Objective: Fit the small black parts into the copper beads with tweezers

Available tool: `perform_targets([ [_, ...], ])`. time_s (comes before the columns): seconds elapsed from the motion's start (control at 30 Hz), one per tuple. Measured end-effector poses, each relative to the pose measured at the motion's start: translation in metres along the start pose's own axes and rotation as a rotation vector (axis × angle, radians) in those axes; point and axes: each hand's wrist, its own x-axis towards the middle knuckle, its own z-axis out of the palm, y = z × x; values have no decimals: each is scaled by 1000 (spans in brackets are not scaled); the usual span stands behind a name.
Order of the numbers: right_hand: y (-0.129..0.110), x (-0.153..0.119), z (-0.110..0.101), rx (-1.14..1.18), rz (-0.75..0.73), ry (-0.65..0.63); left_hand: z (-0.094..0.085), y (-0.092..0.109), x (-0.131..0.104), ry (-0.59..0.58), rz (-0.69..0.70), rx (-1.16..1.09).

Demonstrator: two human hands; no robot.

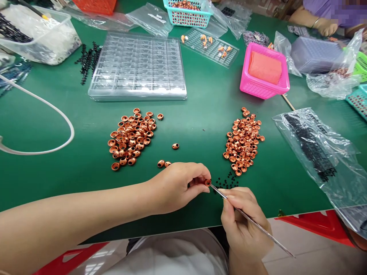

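Note:
Between thumb and fingertips, my left hand (179, 187) pinches a small copper-coloured cup-shaped piece (207, 183). My right hand (248, 219) is closed like a pen grip around a thin metal rod tool (258, 226), whose tip meets the copper piece. Just beyond the tool lie several tiny black bits (228, 181), partly covered by my right hand. One pile of copper pieces (132, 133) sits to the left, another heap of copper pieces (243, 141) to the right. A single copper piece (175, 146) rests between them, and two more touch the view of my left wrist.
A stack of clear plastic trays (137, 68) stands behind the left pile. Farther right is a pink basket (265, 89) holding an orange-red block. A clear bag of black parts (309, 141) lies at right; a white cable (43, 152) loops at left. Across the table is another person's hand (327, 27).

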Motion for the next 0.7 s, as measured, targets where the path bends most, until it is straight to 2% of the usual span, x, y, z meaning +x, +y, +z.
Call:
perform_targets([
  [0.7,-5,2,1,-43,-17,-48,2,-5,-1,33,66,15],
])
